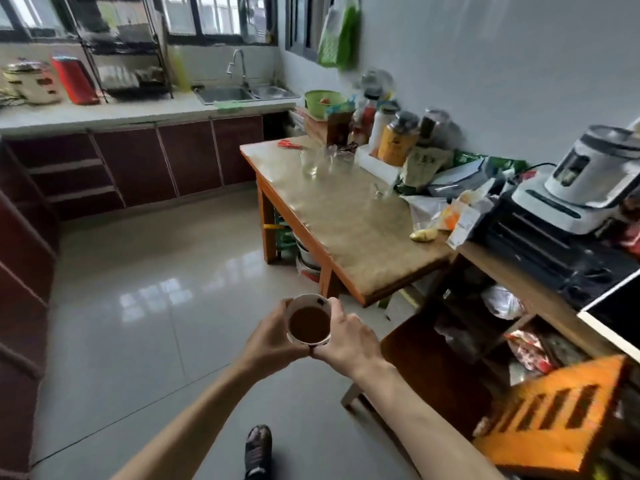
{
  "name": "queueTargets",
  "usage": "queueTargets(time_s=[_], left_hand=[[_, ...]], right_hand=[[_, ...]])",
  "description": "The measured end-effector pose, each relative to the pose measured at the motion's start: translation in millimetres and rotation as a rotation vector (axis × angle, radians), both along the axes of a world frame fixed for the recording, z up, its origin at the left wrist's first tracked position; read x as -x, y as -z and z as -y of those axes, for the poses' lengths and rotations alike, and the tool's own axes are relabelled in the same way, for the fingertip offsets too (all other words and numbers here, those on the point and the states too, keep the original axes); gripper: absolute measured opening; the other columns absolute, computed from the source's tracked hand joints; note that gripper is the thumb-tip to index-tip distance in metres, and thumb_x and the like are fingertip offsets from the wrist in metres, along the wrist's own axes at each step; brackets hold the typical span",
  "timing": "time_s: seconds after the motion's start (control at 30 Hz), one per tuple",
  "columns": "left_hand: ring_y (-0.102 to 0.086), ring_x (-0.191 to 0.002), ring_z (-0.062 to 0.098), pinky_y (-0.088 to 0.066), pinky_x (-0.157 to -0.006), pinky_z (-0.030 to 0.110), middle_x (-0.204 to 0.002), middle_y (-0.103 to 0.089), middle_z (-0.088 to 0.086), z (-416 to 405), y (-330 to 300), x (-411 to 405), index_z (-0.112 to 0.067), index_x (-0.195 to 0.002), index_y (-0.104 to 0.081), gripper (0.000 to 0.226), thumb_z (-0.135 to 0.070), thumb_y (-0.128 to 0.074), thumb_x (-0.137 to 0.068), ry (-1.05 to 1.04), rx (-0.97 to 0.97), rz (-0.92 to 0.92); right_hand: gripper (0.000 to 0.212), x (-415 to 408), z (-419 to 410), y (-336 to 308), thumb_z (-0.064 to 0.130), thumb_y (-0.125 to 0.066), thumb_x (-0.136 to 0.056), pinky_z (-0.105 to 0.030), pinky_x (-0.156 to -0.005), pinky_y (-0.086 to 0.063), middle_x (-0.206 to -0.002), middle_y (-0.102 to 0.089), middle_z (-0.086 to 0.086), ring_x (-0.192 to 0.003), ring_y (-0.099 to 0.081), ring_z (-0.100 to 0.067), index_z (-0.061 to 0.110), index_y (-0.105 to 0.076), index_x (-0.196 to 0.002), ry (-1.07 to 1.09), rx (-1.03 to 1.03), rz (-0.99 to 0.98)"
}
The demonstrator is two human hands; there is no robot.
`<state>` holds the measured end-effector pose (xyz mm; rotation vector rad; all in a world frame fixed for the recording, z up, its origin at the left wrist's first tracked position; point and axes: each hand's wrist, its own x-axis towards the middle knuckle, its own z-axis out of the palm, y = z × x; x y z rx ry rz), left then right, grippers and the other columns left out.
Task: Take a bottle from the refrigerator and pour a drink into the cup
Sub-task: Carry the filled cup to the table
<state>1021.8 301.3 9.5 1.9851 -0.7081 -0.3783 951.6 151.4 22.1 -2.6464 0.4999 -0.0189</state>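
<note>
A white cup (309,320) with dark marks on its rim holds a brown drink and is upright. I hold it over the floor with both hands, in front of my body. My left hand (273,336) wraps its left side and my right hand (348,336) wraps its right side. No bottle from the refrigerator and no refrigerator are in view.
A wooden table (346,216) stands ahead to the right with glass cups (310,161), jars and packets along the wall. A white appliance (585,181) sits on a shelf unit at the right. A counter with a sink (239,93) runs along the back. A wooden stool (557,414) is at lower right.
</note>
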Motion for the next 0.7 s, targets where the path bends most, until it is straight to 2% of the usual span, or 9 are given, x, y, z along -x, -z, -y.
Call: queueTargets(time_s=[0.13,0.27,0.33,0.5,0.6,0.7], left_hand=[[-0.058,-0.106,-0.004,-0.048,-0.084,0.014,-0.114,-0.058,-0.025,51.2,17.0,-66.2,-0.055,-0.111,-0.044,0.074,-0.056,-0.082,-0.047,0.076,0.024,-0.021],[-0.056,-0.112,-0.005,-0.048,-0.089,0.015,-0.119,-0.057,-0.026,98.2,26.3,-132.8,-0.059,-0.114,-0.045,0.077,-0.053,-0.087,-0.051,0.180,0.045,-0.043],[-0.057,-0.112,-0.002,-0.048,-0.090,0.017,-0.119,-0.057,-0.025,122.1,27.3,-167.4,-0.063,-0.114,-0.042,0.078,-0.053,-0.087,-0.051,0.234,0.031,-0.030],[-0.054,-0.110,-0.007,-0.044,-0.084,0.009,-0.115,-0.054,-0.029,174.5,35.7,-224.3,-0.079,-0.109,-0.034,0.087,-0.043,-0.089,-0.053,0.330,-0.020,0.002],[-0.056,-0.108,-0.006,-0.045,-0.083,0.008,-0.113,-0.053,-0.029,212.1,47.7,-252.2,-0.078,-0.109,-0.033,0.083,-0.046,-0.085,-0.051,0.354,-0.035,-0.017],[-0.058,-0.105,0.003,-0.042,-0.079,0.008,-0.109,-0.052,-0.028,246.5,62.1,-272.5,-0.063,-0.109,-0.039,0.076,-0.034,-0.082,-0.054,0.345,-0.081,-0.044]], right_hand=[[0.082,-49.9,41.8,5.6,0.049,-0.083,-0.068,-0.037,-0.080,-0.055,-0.111,-0.068,-0.004,-0.100,-0.067,-0.025,0.029,-0.036,-0.132,0.103,-0.018,-0.024],[0.082,-103.2,80.6,5.0,0.048,-0.080,-0.070,-0.035,-0.075,-0.052,-0.110,-0.069,-0.006,-0.099,-0.067,-0.028,0.027,-0.034,-0.134,0.190,-0.032,-0.070],[0.081,-129.4,99.2,6.6,0.048,-0.080,-0.069,-0.033,-0.071,-0.047,-0.110,-0.069,-0.007,-0.099,-0.068,-0.029,0.027,-0.035,-0.133,0.231,-0.042,-0.063],[0.079,-172.3,140.4,17.9,0.046,-0.080,-0.069,-0.035,-0.072,-0.049,-0.112,-0.070,-0.008,-0.101,-0.067,-0.032,0.025,-0.036,-0.131,0.317,-0.113,-0.059],[0.078,-198.3,174.7,30.2,0.049,-0.078,-0.069,-0.037,-0.075,-0.051,-0.113,-0.069,-0.008,-0.103,-0.066,-0.033,0.026,-0.036,-0.131,0.352,-0.123,-0.051],[0.082,-220.5,208.2,45.6,0.049,-0.079,-0.067,-0.038,-0.077,-0.051,-0.113,-0.070,-0.010,-0.103,-0.066,-0.035,0.027,-0.035,-0.133,0.376,-0.125,-0.072]])
